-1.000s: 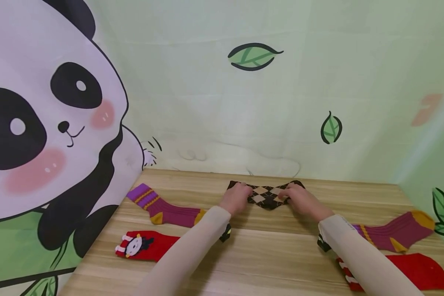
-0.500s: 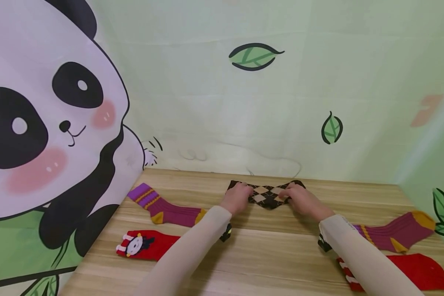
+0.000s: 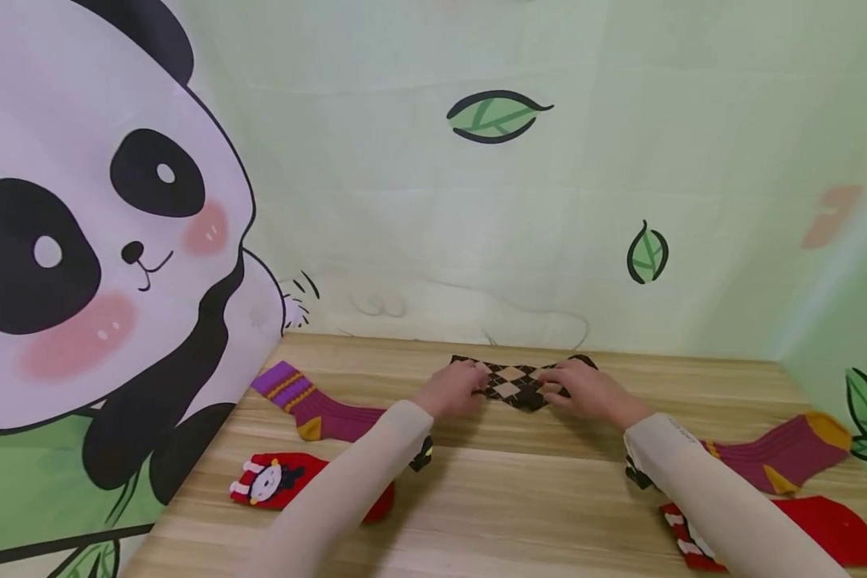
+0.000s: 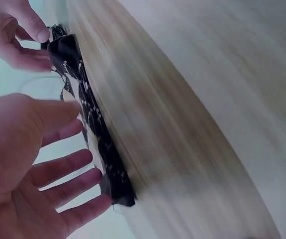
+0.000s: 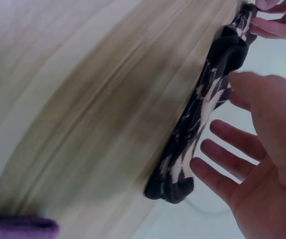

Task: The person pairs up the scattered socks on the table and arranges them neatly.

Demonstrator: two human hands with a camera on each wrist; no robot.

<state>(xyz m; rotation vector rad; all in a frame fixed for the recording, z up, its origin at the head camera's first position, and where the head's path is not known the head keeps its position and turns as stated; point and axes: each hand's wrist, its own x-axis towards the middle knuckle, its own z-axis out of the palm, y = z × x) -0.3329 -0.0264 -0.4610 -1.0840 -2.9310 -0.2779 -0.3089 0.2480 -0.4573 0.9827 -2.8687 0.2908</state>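
A black and tan argyle sock lies bent across the back of the table, its middle dipping toward me. My left hand is at the sock's left part, and in the left wrist view its fingers are spread and fairly straight against the sock's side. At the right part is my right hand. The right wrist view shows those fingers apart too, with the thumb close to the fabric. Neither hand visibly pinches the sock.
On the left lie a purple and mustard sock and a red sock with an animal face. Another purple and mustard sock and red sock lie right, partly behind my sleeve. A pale green panda-print backdrop borders the wooden table.
My fingers have loosened from the argyle sock, which stays in place. The left hand has drifted slightly left, uncovering more of the left red sock. The head view has tilted slightly.
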